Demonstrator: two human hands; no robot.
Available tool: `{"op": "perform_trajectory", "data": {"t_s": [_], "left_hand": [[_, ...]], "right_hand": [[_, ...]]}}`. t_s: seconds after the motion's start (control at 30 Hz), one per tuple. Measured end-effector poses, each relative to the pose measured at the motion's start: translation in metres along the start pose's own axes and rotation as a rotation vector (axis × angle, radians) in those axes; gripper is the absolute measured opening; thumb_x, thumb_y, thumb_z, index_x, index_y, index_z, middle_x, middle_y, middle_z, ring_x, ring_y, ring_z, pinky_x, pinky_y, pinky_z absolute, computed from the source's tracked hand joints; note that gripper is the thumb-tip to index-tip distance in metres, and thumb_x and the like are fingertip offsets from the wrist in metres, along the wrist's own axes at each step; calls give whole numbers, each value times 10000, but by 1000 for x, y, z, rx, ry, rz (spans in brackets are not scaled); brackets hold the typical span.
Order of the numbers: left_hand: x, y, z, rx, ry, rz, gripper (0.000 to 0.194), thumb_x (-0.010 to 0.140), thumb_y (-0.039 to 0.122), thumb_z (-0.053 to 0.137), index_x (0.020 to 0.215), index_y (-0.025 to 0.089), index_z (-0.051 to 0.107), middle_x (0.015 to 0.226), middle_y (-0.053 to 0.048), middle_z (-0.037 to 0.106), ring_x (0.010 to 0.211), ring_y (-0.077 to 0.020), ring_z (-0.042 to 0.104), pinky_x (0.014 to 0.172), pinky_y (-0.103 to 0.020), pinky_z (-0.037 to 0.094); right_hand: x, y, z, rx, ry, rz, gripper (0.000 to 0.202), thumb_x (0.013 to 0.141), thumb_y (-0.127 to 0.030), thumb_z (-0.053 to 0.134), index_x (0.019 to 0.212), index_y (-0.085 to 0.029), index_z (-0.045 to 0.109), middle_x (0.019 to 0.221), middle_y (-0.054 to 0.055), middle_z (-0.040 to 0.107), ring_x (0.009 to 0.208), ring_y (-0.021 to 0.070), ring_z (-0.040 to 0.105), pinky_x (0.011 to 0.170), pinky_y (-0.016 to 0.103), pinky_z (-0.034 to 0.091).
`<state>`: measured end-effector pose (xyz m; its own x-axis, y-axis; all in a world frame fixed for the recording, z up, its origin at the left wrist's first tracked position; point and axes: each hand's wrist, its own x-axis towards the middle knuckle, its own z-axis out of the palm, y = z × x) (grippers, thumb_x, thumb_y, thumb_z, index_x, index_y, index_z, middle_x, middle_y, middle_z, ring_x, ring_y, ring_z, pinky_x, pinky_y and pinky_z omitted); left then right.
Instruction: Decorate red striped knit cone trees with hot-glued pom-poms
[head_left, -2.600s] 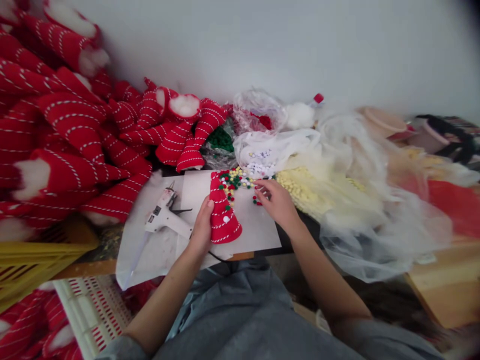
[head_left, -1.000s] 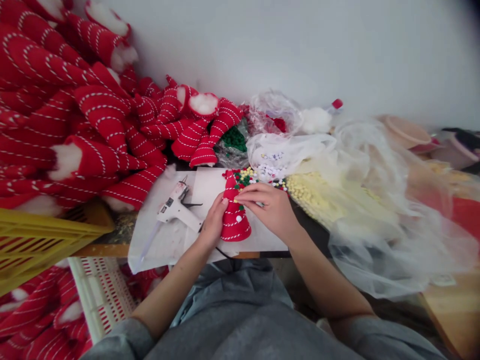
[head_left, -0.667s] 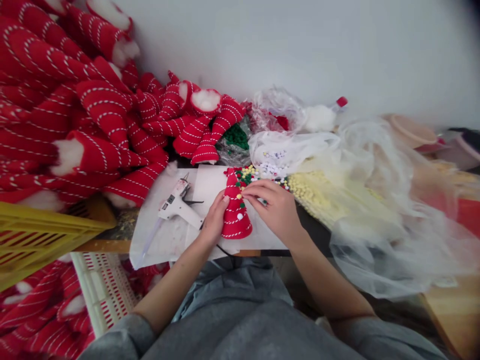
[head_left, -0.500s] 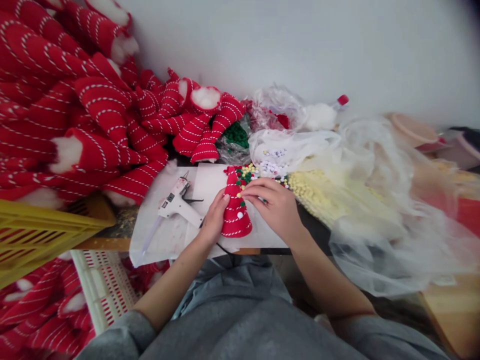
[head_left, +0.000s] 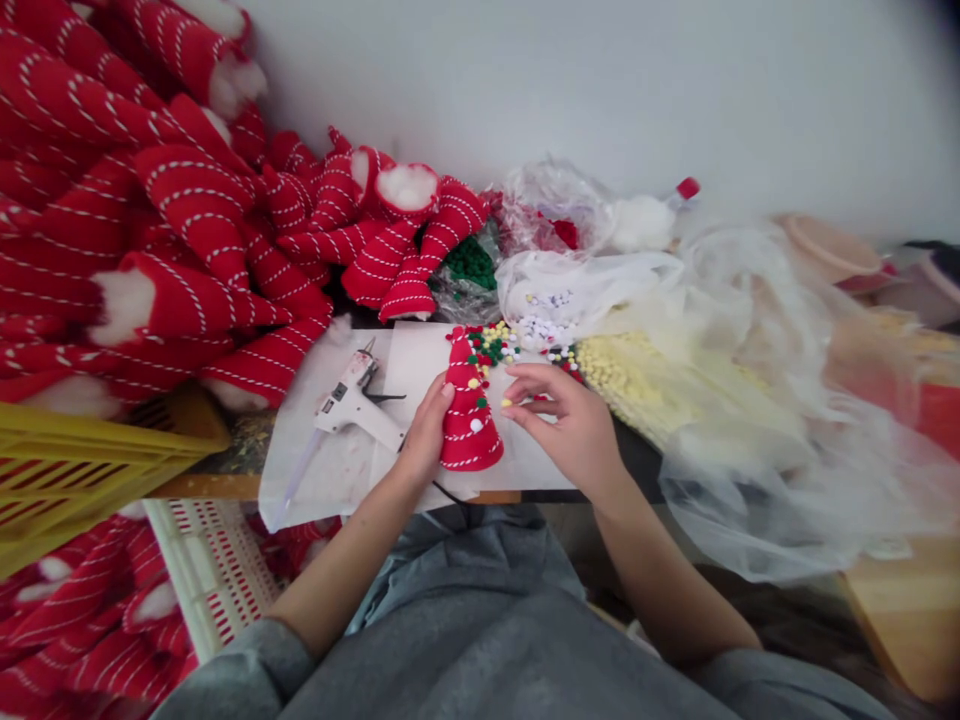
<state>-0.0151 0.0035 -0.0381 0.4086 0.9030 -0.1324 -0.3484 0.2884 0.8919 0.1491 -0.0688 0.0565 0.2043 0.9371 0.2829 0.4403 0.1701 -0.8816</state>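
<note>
A red cone with white dashed stripes (head_left: 466, 436) lies on white paper (head_left: 405, 350), bearing a few small yellow, green and white pompoms. My left hand (head_left: 429, 425) grips its left edge. Just right of the cone, apart from it, my right hand (head_left: 566, 420) pinches a small yellow pompom (head_left: 507, 403) between thumb and finger. Loose pompoms (head_left: 491, 343) in red, green, yellow and white are scattered behind the cone. To the left rests a white glue gun (head_left: 351, 405), touched by neither hand's fingers.
Stuffed red striped cones (head_left: 202, 210) pile high at the left. A yellow crate (head_left: 97, 465) and a white basket (head_left: 214, 570) stand at the lower left. Bags of green pompoms (head_left: 471, 262) and yellow pompoms (head_left: 626, 375) lie behind and right, beside clear plastic (head_left: 780, 480).
My right hand has moved right, off the cone, and now shows a yellow pompom at its fingertips. A yellow pompom shows on the cone's upper part. My left hand keeps its hold.
</note>
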Motion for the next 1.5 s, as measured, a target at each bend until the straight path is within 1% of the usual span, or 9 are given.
{"op": "perform_trajectory", "data": {"t_s": [0.13, 0.27, 0.4, 0.53, 0.73, 0.93, 1.1, 1.3, 1.5], "left_hand": [[1, 2, 1, 21, 6, 14, 517, 932, 604, 595, 1286, 232, 662, 1302, -79, 732, 1217, -296, 664, 1076, -426, 491], [1, 2, 1, 13, -1, 16, 524, 938, 611, 582, 1283, 225, 662, 1270, -83, 741, 1200, -291, 670, 1070, -428, 495], [1, 2, 0, 24, -2, 10, 527, 932, 620, 579, 1272, 226, 663, 1251, -80, 747, 1188, -291, 675, 1054, -420, 505], [1, 3, 1, 23, -10, 14, 515, 933, 615, 574, 1269, 237, 669, 1268, -73, 743, 1187, -296, 676, 1049, -418, 506], [-1, 6, 1, 54, 8, 23, 482, 933, 604, 581, 1240, 250, 690, 1273, -63, 743, 1223, -302, 657, 1081, -424, 482], [0, 5, 2, 4, -24, 5, 483, 936, 597, 582, 1258, 251, 678, 1293, -64, 737, 1217, -303, 665, 1071, -424, 493], [-2, 3, 2, -40, -14, -22, 494, 942, 589, 586, 1315, 271, 647, 1292, -49, 736, 1188, -295, 682, 1021, -418, 530], [-2, 4, 2, -23, -8, -15, 512, 937, 602, 585, 1305, 252, 655, 1280, -62, 739, 1202, -296, 676, 1040, -417, 520], [0, 2, -2, 44, -22, 16, 496, 938, 600, 584, 1278, 250, 672, 1272, -63, 743, 1193, -291, 678, 1063, -411, 499]], "right_hand": [[-7, 8, 8, 95, -22, 45, 416, 830, -185, 784, 1218, -301, 690, 928, -23, 733, 837, 136, 747, 730, 234, 670], [-7, 8, 12, 125, -38, 29, 370, 829, -172, 778, 1169, -291, 692, 899, -31, 728, 827, 134, 750, 743, 239, 674], [-7, 7, 12, 59, -58, 0, 269, 871, -213, 767, 1129, -281, 729, 911, -10, 751, 836, 153, 754, 765, 276, 689], [-12, 7, 10, 12, -28, -63, 224, 904, -241, 761, 1124, -284, 763, 969, 11, 772, 859, 159, 755, 795, 288, 695], [-17, 9, 9, -22, -5, -52, 173, 945, -295, 718, 1106, -281, 777, 1004, 26, 801, 883, 178, 776, 804, 312, 701], [-16, 6, 11, 3, -37, -47, 152, 937, -241, 704, 1068, -262, 778, 991, 21, 812, 867, 169, 785, 779, 284, 695], [-16, 5, 12, -15, -58, -28, 151, 941, -255, 701, 1071, -259, 779, 985, 23, 815, 858, 169, 786, 779, 286, 694], [-17, 7, 19, -57, -53, -91, 159, 953, -243, 685, 1077, -260, 784, 979, 23, 817, 833, 166, 780, 755, 276, 692], [-16, 5, 18, -121, -85, -134, 178, 954, -181, 671, 1055, -269, 789, 984, 23, 813, 878, 181, 778, 821, 302, 687]]}}
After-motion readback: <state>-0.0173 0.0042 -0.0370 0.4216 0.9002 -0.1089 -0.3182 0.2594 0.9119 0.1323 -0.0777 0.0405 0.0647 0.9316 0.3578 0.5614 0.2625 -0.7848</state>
